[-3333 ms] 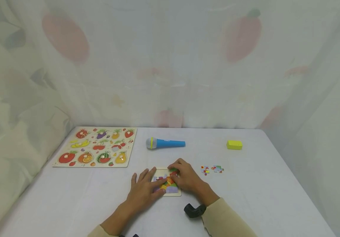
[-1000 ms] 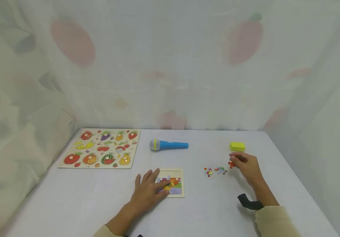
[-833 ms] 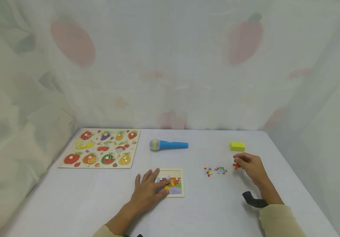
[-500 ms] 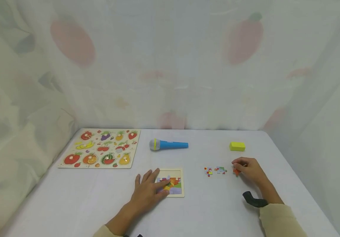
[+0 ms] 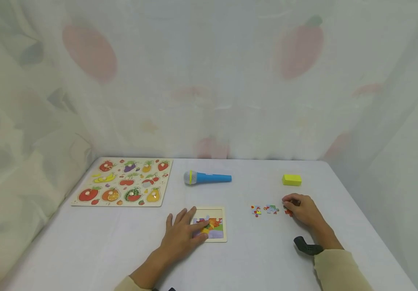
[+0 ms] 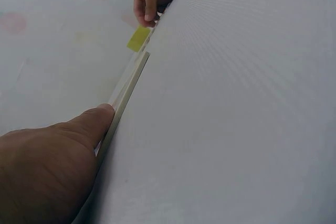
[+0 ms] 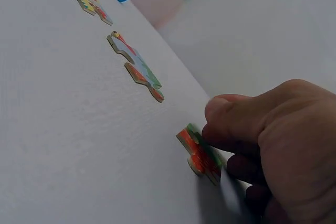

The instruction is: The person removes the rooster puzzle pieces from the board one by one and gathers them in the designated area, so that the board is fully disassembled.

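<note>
My left hand (image 5: 179, 234) rests with spread fingers on the left part of a small wooden jigsaw tray (image 5: 225, 226). Assembled pieces fill the tray's lower part, and its upper strip is bare wood. In the left wrist view, my thumb (image 6: 94, 121) presses on the tray's edge. My right hand (image 5: 305, 212) pinches a red and green puzzle piece (image 7: 198, 153) close over the table, to the right of two loose pieces. These are a light-blue and green puzzle piece (image 5: 271, 209) and one with yellow and red, another puzzle piece (image 5: 256, 210).
A fruit peg puzzle board (image 5: 119, 182) lies at the back left. A blue toy microphone (image 5: 209, 178) lies behind the tray. The yellow block (image 5: 291, 180) sits behind my right hand. White printed curtains (image 5: 209, 81) enclose the table (image 5: 252, 258).
My right hand has carried the red and green piece from the tray's upper right to beside the loose pieces, turning and lowering it. My left hand has stayed on the tray.
</note>
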Demonstrator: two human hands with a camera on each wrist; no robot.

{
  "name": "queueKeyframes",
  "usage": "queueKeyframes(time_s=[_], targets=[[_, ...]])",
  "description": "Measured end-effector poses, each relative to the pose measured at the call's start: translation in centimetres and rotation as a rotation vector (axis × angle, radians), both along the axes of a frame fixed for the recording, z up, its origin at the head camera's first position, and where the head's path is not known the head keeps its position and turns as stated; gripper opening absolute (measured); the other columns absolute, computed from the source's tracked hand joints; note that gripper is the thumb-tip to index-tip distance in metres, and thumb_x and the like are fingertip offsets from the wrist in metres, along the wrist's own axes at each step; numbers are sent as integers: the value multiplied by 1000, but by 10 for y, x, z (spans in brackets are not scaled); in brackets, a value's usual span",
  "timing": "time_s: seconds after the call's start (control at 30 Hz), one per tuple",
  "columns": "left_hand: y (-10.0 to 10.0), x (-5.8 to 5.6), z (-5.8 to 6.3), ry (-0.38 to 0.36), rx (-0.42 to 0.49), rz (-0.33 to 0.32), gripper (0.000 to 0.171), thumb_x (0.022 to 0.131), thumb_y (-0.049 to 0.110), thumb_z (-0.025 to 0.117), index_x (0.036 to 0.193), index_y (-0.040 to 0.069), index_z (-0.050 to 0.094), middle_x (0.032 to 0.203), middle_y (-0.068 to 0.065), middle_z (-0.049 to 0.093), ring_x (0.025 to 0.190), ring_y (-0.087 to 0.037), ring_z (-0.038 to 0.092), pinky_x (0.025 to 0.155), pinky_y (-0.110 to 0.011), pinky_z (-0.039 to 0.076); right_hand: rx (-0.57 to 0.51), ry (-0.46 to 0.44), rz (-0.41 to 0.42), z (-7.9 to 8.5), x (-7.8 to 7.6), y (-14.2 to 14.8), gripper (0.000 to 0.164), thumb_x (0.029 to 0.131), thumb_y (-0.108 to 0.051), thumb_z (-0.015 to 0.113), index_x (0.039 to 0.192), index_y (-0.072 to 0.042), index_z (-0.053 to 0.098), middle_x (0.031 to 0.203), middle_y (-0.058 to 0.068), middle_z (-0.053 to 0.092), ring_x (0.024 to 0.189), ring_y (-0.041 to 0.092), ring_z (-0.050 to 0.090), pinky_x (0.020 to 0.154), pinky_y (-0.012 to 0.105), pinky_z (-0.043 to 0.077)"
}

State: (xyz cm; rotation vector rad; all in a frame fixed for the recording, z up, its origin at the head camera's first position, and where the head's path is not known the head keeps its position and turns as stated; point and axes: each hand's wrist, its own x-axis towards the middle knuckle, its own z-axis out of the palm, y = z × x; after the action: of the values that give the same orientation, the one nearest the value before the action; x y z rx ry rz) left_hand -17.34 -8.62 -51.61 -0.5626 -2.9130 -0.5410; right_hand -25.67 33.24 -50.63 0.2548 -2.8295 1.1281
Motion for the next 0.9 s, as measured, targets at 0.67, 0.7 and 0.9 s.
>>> queueKeyframes(time_s=[0.67, 0.7, 0.9], targets=[[-2, 3, 1, 5, 3, -14, 44, 88, 58, 59, 127, 38, 64, 150, -9, 38, 136, -39, 28, 102, -70, 9, -115, 6, -24, 13, 5, 3, 64, 90, -32, 70, 142, -7, 41, 123, 22, 54, 110, 36, 47, 89, 51, 40], [-2, 3, 1, 3, 2, -15, 44, 88, 58, 59, 127, 38, 64, 150, -9, 38, 136, -39, 28, 102, -70, 9, -120, 13, -25, 15, 6, 1, 64, 90, -30, 70, 142, -7, 41, 124, 23, 54, 110, 36, 47, 88, 51, 40], [-3, 3, 4, -16, 25, -17, 42, 88, 56, 60, 125, 38, 66, 150, -9, 38, 137, -38, 27, 103, -69, 7, -151, 38, 4, 27, 12, -13, 63, 89, -26, 71, 142, -6, 42, 125, 23, 53, 110, 34, 46, 88, 50, 39]])
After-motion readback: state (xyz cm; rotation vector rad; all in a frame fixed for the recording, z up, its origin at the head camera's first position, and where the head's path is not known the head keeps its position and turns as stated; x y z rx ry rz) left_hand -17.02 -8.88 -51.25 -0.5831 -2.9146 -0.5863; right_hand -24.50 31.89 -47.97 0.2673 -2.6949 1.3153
